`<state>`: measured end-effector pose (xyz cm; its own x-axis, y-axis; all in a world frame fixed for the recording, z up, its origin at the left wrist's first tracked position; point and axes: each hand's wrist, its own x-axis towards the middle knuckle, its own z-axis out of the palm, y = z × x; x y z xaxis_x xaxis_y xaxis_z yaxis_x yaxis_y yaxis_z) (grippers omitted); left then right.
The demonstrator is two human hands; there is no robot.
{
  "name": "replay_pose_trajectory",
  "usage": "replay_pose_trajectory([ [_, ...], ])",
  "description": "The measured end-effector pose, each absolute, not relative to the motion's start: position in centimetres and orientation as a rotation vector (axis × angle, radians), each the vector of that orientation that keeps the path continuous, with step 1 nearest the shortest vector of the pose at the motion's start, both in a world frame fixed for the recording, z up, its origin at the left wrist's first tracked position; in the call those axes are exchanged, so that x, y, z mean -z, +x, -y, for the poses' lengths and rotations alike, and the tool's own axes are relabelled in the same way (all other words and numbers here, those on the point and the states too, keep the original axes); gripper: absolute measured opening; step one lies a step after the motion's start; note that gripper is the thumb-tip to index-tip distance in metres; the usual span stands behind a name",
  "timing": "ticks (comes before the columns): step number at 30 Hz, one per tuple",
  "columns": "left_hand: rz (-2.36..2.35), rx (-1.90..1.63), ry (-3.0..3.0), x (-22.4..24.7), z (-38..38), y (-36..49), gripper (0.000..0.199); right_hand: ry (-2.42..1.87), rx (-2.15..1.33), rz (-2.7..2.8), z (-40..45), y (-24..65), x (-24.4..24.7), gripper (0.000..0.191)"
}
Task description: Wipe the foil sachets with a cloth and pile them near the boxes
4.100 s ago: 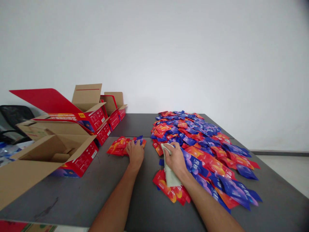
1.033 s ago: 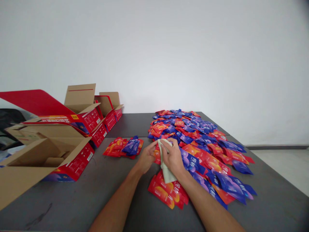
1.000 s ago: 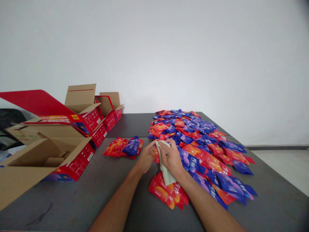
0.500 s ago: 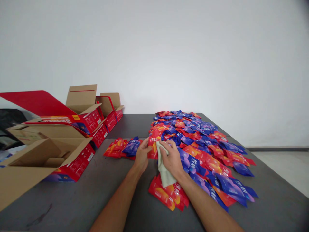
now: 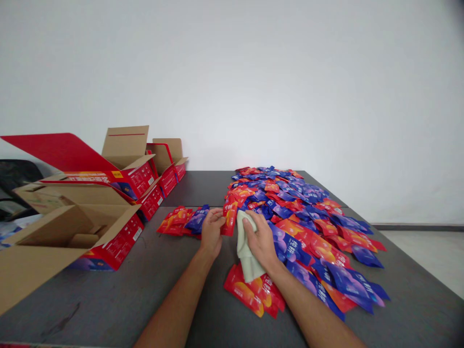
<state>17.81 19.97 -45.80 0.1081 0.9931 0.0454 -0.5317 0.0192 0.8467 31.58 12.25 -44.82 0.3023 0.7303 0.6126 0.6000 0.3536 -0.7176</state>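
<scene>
From the head view I log the left hand (image 5: pixel 212 232) closed on a red packet (image 5: pixel 229 218), thumb and fingers pinching its left edge; the packet stands slightly tilted, printed face toward my camera. Just right of that grip, the right hand (image 5: pixel 260 241) is closed on a pale cloth (image 5: pixel 248 256), its upper fold beside the packet's right edge. I cannot tell whether the two touch.

Below the right-hand grip, the cloth's lower end hangs over a fan of red packets (image 5: pixel 250 290). Near the left grip, on its left, lies a small group of red packets (image 5: pixel 176 221) with a blue packet (image 5: pixel 197 220) on top. Right of and beyond both grips I note a long spread of red and blue packets (image 5: pixel 290 193) on the dark table (image 5: pixel 203 309). Farther left of the grips stands an open carton (image 5: pixel 119 246), more red cartons (image 5: pixel 134 181) behind it.
</scene>
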Motion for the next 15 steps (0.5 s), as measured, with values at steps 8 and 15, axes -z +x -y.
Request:
replay_pose_trajectory([
  [8, -0.547, -1.059, 0.923, 45.5, -18.4, 19.0, 0.023, -1.232, -0.09, 1.484, -12.0, 31.4, 44.8, 0.024],
  [15, -0.355, -0.995, 0.945, 44.8, -17.8, 18.3, 0.069, -1.383, 0.017, 1.632, -12.2, 31.2, 45.8, 0.037],
])
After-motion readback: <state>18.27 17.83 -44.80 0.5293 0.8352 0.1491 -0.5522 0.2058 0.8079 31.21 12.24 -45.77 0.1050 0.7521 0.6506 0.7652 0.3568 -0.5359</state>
